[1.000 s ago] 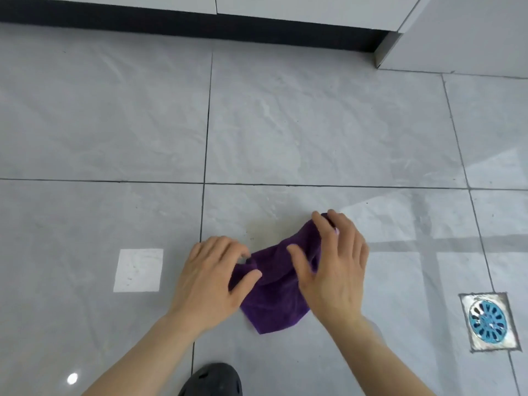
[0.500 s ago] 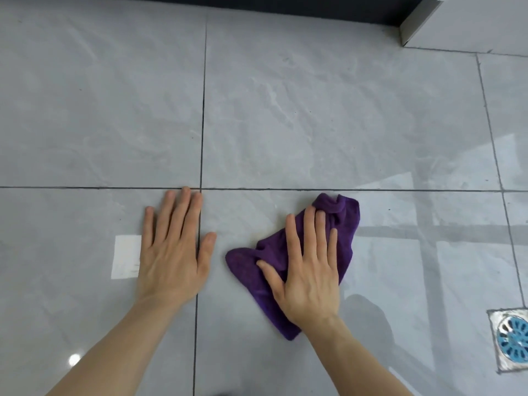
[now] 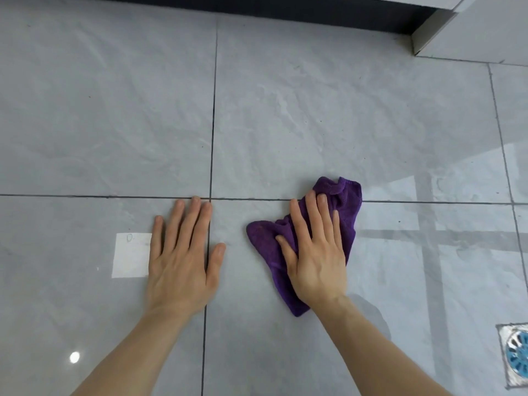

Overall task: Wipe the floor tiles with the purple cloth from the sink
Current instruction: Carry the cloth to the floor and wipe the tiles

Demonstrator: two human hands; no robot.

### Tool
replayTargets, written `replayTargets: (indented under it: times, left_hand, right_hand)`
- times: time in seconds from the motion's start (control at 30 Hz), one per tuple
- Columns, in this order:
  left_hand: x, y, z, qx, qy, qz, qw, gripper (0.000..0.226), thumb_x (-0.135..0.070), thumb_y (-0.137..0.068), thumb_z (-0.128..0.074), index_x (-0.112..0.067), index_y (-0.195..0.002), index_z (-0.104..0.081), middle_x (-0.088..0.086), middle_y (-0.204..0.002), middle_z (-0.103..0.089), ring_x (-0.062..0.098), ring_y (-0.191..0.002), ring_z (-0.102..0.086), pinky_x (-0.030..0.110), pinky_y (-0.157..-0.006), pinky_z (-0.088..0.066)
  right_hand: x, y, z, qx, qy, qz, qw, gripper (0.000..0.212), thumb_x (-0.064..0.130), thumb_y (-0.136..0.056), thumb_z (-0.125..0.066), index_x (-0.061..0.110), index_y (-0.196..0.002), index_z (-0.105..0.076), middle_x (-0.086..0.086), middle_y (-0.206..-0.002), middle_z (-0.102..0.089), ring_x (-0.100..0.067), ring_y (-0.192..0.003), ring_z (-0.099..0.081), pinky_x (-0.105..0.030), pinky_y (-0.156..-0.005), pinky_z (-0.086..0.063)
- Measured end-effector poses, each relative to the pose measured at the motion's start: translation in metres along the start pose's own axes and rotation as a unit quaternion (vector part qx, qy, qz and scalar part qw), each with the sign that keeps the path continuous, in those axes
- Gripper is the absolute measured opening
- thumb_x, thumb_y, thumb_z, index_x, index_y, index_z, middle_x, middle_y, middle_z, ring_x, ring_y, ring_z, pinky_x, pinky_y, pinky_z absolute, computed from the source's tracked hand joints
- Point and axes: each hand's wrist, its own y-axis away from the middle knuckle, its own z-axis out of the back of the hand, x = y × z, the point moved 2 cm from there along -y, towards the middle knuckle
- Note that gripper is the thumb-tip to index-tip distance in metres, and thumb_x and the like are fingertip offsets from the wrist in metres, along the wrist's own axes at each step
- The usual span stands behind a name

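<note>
Below, two bare hands press flat on grey floor tiles (image 3: 314,124). At four o'clock of centre, the right hand (image 3: 315,258), fingers spread, pins a crumpled purple cloth (image 3: 345,212) to the floor. At eight o'clock, the left hand (image 3: 183,261) lies empty, palm down, beside a white square patch (image 3: 130,255).

A white square patch (image 3: 132,255) lay flat on the floor. A metal floor drain (image 3: 515,356) with a blue grate sat at the right edge. A dark baseboard (image 3: 257,7) ran along the top.
</note>
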Motion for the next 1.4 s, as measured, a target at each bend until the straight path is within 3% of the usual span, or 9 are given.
replayTargets:
  times: [0.13, 0.2, 0.3, 0.43, 0.53, 0.63, 0.73, 1.0, 1.4]
  left_hand:
    - [0.001, 0.001, 0.000, 0.001, -0.001, -0.006, 1.000, 0.070, -0.051, -0.103, -0.022, -0.021, -0.165, -0.014, -0.002, -0.175, -0.014, 0.019, -0.162, -0.006, 0.050, -0.131, -0.006]
    - [0.001, 0.001, -0.001, 0.004, 0.004, -0.006, 1.000, 0.070, -0.051, -0.103, -0.023, -0.021, -0.165, -0.014, -0.003, -0.175, -0.013, 0.019, -0.162, -0.005, 0.050, -0.131, -0.006]
    - [0.001, 0.002, -0.001, 0.002, 0.007, -0.004, 1.000, 0.070, -0.051, -0.103, -0.025, -0.021, -0.165, -0.015, -0.003, -0.175, -0.014, 0.018, -0.162, -0.005, 0.050, -0.131, -0.006]
    - [0.000, 0.001, 0.000, -0.008, 0.008, -0.001, 1.000, 0.070, -0.050, -0.102, -0.028, -0.021, -0.165, -0.017, -0.002, -0.174, -0.017, 0.018, -0.162, -0.007, 0.050, -0.131, -0.007]
    - [-0.001, 0.001, 0.002, -0.009, 0.010, 0.000, 1.000, 0.070, -0.051, -0.102, -0.029, -0.021, -0.165, -0.018, -0.002, -0.174, -0.018, 0.018, -0.162, -0.007, 0.050, -0.131, -0.007]
    - [-0.001, 0.001, 0.003, -0.011, 0.003, -0.007, 1.000, 0.070, -0.044, -0.100, -0.033, -0.018, -0.164, -0.020, 0.001, -0.174, -0.019, 0.020, -0.162, -0.009, 0.051, -0.131, -0.008]
    - [0.000, 0.000, 0.002, -0.011, -0.006, -0.016, 1.000, 0.072, -0.037, -0.096, -0.036, -0.016, -0.164, -0.021, 0.002, -0.173, -0.020, 0.022, -0.162, -0.010, 0.053, -0.130, -0.012]
    - [0.000, 0.000, 0.000, -0.016, 0.014, -0.007, 1.000, 0.071, -0.041, -0.100, -0.037, -0.017, -0.164, -0.021, 0.001, -0.173, -0.020, 0.020, -0.162, -0.010, 0.054, -0.130, -0.011]
    - [0.001, 0.001, -0.003, -0.015, 0.017, -0.002, 1.000, 0.071, -0.045, -0.101, -0.033, -0.019, -0.165, -0.016, -0.001, -0.174, -0.017, 0.020, -0.162, -0.009, 0.053, -0.130, -0.011]
  right_hand:
    - [0.005, -0.005, 0.016, -0.074, -0.109, -0.042, 0.990, 0.036, 0.021, -0.103, -0.059, 0.010, -0.137, -0.060, -0.006, -0.148, -0.057, -0.026, -0.143, -0.046, -0.043, -0.118, -0.036]
    - [0.006, -0.010, 0.033, -0.101, -0.187, -0.119, 0.970, 0.024, 0.023, -0.102, -0.056, 0.016, -0.125, -0.062, 0.004, -0.120, -0.067, -0.014, -0.112, -0.059, -0.029, -0.096, -0.047]
    - [0.008, -0.011, 0.058, -0.094, -0.290, -0.209, 0.929, 0.012, 0.030, -0.102, -0.053, 0.024, -0.111, -0.059, 0.017, -0.092, -0.062, -0.005, -0.077, -0.058, -0.022, -0.071, -0.044]
    - [0.031, 0.005, 0.076, -0.104, -0.386, -0.224, 0.889, 0.034, 0.043, -0.093, -0.062, 0.038, -0.123, -0.048, 0.024, -0.104, -0.064, 0.003, -0.091, -0.066, -0.012, -0.067, -0.048]
    - [0.049, 0.019, 0.066, -0.050, -0.349, -0.131, 0.927, 0.047, 0.052, -0.089, -0.066, 0.034, -0.128, -0.048, 0.022, -0.115, -0.058, -0.004, -0.107, -0.062, -0.012, -0.081, -0.047]
    - [0.055, 0.030, 0.036, 0.004, -0.150, 0.031, 0.988, 0.050, 0.054, -0.096, -0.060, 0.020, -0.133, -0.057, -0.001, -0.145, -0.052, -0.025, -0.140, -0.044, -0.035, -0.112, -0.039]
    - [0.053, 0.032, 0.005, 0.059, -0.034, 0.075, 0.995, 0.063, 0.063, -0.098, -0.048, 0.031, -0.153, -0.043, -0.008, -0.168, -0.027, -0.031, -0.158, -0.014, -0.058, -0.124, -0.017]
    - [0.046, -0.015, -0.020, 0.048, 0.042, 0.100, 0.993, 0.063, 0.071, -0.099, -0.035, 0.046, -0.156, -0.028, -0.005, -0.172, -0.018, -0.032, -0.160, -0.004, -0.073, -0.120, -0.006]
    - [0.003, -0.073, -0.002, 0.007, -0.007, 0.009, 1.000, 0.057, 0.053, -0.106, -0.032, 0.031, -0.159, -0.032, -0.007, -0.171, -0.019, -0.031, -0.159, -0.007, -0.053, -0.128, -0.013]
